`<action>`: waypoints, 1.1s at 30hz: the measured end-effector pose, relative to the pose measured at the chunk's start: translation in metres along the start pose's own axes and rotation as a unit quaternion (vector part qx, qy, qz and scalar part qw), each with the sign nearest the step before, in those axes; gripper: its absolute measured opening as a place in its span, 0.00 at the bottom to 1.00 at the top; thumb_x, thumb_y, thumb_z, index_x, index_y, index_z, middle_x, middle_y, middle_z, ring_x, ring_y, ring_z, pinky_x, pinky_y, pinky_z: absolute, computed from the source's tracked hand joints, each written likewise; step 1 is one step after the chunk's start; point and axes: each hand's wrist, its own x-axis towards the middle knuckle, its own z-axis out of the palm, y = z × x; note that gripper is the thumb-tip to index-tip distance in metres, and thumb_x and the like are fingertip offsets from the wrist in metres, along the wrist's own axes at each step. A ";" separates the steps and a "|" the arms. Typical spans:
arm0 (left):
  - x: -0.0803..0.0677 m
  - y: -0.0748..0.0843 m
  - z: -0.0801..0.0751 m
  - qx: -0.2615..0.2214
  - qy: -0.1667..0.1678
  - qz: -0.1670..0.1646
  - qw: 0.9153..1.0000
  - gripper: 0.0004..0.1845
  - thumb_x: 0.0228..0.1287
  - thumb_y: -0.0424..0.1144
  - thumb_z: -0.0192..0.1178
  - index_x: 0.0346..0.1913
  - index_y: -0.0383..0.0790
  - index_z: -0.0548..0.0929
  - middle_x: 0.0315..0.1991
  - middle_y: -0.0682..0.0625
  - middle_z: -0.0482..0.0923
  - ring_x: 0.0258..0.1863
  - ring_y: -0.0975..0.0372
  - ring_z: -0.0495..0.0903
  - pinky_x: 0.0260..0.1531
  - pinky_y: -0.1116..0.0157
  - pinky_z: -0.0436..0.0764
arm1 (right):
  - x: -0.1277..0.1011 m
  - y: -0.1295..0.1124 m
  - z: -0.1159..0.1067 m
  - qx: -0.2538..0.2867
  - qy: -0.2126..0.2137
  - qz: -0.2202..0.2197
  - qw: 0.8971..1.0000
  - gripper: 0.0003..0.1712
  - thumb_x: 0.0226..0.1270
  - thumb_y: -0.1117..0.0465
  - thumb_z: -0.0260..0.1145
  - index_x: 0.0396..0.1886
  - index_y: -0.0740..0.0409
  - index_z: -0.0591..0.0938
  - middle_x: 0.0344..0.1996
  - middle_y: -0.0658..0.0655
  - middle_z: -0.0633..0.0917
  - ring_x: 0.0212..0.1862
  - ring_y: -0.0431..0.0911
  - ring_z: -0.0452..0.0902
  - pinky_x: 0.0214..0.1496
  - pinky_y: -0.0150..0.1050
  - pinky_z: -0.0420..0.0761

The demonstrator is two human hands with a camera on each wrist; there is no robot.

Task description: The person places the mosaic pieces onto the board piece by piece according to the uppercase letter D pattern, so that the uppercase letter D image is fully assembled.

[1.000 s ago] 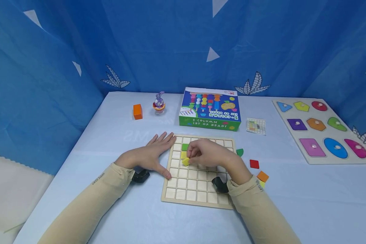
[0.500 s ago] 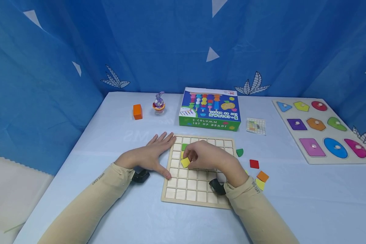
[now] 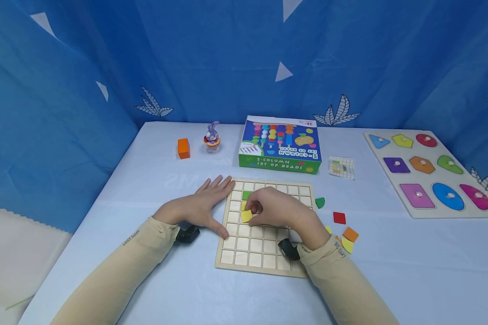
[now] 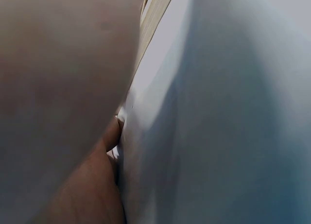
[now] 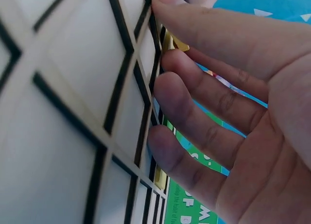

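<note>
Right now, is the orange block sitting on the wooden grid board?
No, the orange block stands on the table by the toy rabbit, apart from the grid board.

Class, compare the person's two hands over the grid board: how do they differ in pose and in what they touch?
The left hand lies flat with straight fingers at the grid board's left edge, holding nothing; the right hand has curled fingers pinching a yellow tile. The left hand rests partly on the table; the right hand is over the board's cells. Both wear beige sleeves.

Blue curtain [image 3: 227, 58] behind pale, seemingly cloth-covered table [image 3: 146, 171].
</note>
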 end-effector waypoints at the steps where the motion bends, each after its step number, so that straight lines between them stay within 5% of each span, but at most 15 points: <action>1: 0.000 0.000 0.000 0.000 0.000 0.001 1.000 0.76 0.37 0.79 0.69 0.82 0.43 0.40 0.81 0.49 0.29 0.78 0.56 0.24 0.74 0.52 0.27 | 0.000 0.000 0.000 -0.001 0.000 0.001 1.000 0.12 0.58 0.58 0.80 0.40 0.50 0.87 0.28 0.45 0.81 0.35 0.42 0.75 0.39 0.37 0.78; 22: 0.000 0.000 0.000 0.003 0.001 0.005 1.000 0.76 0.38 0.79 0.68 0.82 0.43 0.40 0.81 0.49 0.29 0.78 0.56 0.24 0.74 0.52 0.27 | 0.001 -0.001 0.002 -0.013 0.012 -0.016 1.000 0.12 0.60 0.57 0.78 0.43 0.52 0.88 0.28 0.44 0.81 0.34 0.41 0.75 0.40 0.37 0.79; 33: -0.001 0.000 -0.001 0.003 0.001 0.006 1.000 0.76 0.38 0.79 0.69 0.82 0.43 0.40 0.81 0.48 0.29 0.78 0.55 0.24 0.74 0.52 0.27 | 0.002 -0.003 0.003 -0.016 0.013 -0.008 1.000 0.10 0.58 0.55 0.80 0.36 0.49 0.87 0.28 0.44 0.81 0.34 0.42 0.75 0.40 0.37 0.78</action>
